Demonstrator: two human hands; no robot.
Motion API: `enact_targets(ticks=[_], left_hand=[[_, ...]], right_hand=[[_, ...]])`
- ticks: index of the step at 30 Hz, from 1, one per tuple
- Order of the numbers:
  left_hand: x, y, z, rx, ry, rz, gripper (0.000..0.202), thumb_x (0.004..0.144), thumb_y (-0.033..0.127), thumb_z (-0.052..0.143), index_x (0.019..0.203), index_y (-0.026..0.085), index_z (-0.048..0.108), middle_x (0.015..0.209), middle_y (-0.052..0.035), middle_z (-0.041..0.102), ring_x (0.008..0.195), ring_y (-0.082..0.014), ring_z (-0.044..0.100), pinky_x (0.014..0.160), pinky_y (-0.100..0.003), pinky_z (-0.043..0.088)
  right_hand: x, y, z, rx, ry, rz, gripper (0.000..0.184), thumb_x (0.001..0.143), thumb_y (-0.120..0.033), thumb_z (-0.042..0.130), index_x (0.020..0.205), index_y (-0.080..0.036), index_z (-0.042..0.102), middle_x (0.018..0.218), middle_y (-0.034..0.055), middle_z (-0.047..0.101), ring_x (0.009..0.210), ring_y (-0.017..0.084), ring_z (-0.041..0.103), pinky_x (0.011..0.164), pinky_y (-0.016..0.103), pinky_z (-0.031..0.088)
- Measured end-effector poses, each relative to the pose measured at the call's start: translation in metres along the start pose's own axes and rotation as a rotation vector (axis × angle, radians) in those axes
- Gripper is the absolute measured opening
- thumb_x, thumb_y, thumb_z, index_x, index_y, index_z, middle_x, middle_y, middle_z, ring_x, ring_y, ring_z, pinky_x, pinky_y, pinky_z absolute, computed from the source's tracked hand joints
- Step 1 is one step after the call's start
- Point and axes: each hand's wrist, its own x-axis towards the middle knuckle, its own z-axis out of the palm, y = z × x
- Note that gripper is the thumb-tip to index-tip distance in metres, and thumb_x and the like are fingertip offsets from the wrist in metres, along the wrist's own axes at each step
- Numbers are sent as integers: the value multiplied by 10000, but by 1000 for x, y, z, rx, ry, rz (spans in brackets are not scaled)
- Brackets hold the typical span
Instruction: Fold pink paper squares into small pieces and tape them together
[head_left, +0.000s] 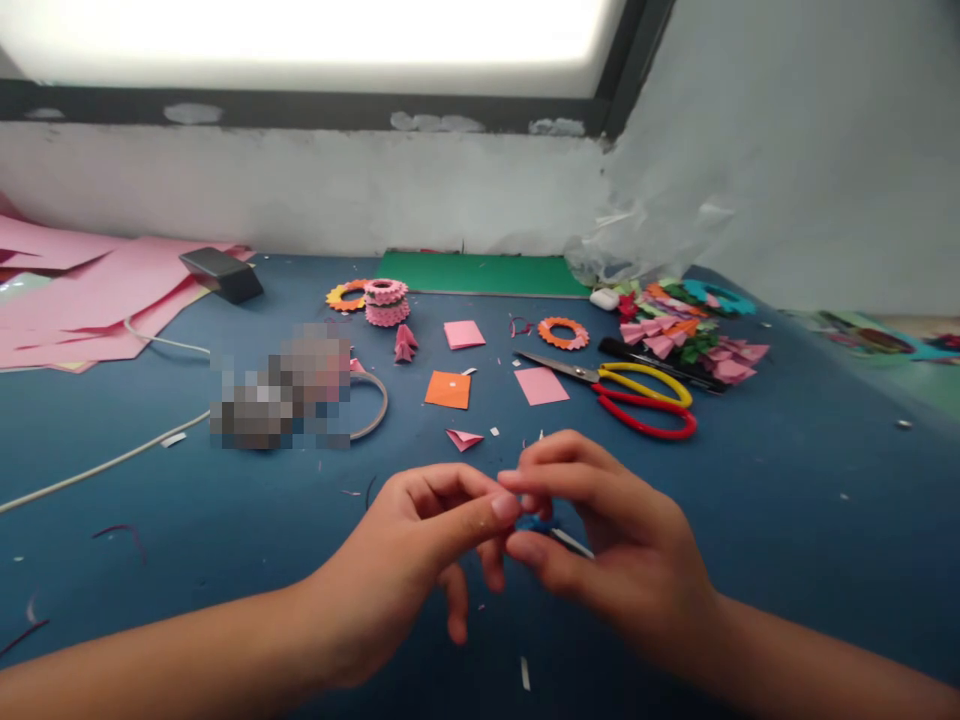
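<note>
On the near side of the scissors, one small blue piece sat between curled left hand and right hand, presumably for fine control, each grasp impossible to confirm; orange square lay leftward, seemingly for reach.

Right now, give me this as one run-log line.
left hand: fingertips close to right hand | blue bit: at right hand, hold unclear | orange square, scissors: on table, beyond hands

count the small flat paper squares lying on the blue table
3: an orange square, a pink square behind it, and another pink square to its right, by the scissors. More may be hidden under the folded-paper heap.
</note>
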Motion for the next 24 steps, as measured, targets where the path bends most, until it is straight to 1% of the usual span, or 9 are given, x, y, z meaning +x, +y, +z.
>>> enact_targets(ticks=[2, 3, 5, 7, 11, 15, 19, 21, 24], left_hand=[[0, -2, 1, 15, 17, -7, 158, 763, 310, 679, 703, 169, 640, 527, 19, 554, 464, -76, 513, 317, -93, 420], [-1, -3, 1, 25, 24, -13, 174, 756, 322, 682, 695, 165, 638, 528, 15, 551, 468, -79, 513, 321, -97, 423], [-1, -5, 2, 45, 33, -22, 194, 743, 334, 688, 686, 155, 638, 542, 11, 549, 469, -76, 500, 325, -101, 424], [0, -7, 3, 58, 40, -23, 187, 727, 321, 698, 683, 150, 637, 553, 12, 544, 477, -73, 490, 329, -99, 426], [0, -6, 3, 59, 58, -25, 159, 715, 279, 703, 667, 152, 620, 548, 20, 532, 487, -75, 482, 330, -96, 425], [1, -4, 3, 75, 55, -31, 144, 735, 264, 685, 672, 152, 619, 533, 27, 518, 489, -77, 482, 331, -95, 426], [1, -3, 3, 48, 43, -12, 124, 740, 257, 683, 693, 161, 620, 573, 23, 553, 486, -76, 490, 316, -95, 417], [1, -3, 2, 54, 48, -6, 130, 744, 261, 683, 688, 161, 621, 579, 22, 560, 485, -74, 494, 315, -92, 411], [2, -1, 0, 88, 56, 20, 146, 779, 285, 657, 697, 168, 626, 553, 37, 551, 426, -51, 455, 319, -92, 407]], right_hand=[[1, 0, -1, -160, -19, -172, 274, 769, -109, 672, 1009, -240, 653, 903, 2, 547, 771, 91, 569, 700, 198, 496], [1, -1, -1, -221, -34, -222, 238, 774, -101, 666, 981, -217, 658, 899, 9, 547, 775, 91, 572, 706, 193, 495], [1, -1, -2, -282, -57, -262, 173, 789, -104, 650, 938, -191, 660, 892, 17, 550, 773, 90, 574, 696, 183, 495], [1, -1, -2, -296, -65, -263, 135, 794, -118, 649, 911, -184, 658, 889, 19, 554, 776, 90, 576, 696, 181, 495], [0, -1, -1, -266, -88, -212, 120, 794, -98, 636, 880, -182, 635, 883, 12, 555, 779, 84, 574, 706, 170, 486], [0, -3, -2, -147, -155, -125, 106, 841, -93, 548, 882, -190, 563, 879, 2, 544, 821, 82, 558, 744, 166, 470], [2, -5, -5, -84, -149, 0, 143, 883, -127, 460, 772, -205, 503, 835, -17, 502, 798, 78, 523, 746, 176, 451], [4, -4, -7, -76, -150, 30, 164, 886, -152, 479, 736, -207, 511, 833, -21, 492, 796, 77, 517, 748, 175, 444], [6, 1, -9, -74, -141, 63, 91, 859, -198, 573, 773, -223, 561, 904, -16, 501, 868, 91, 525, 794, 189, 437]])
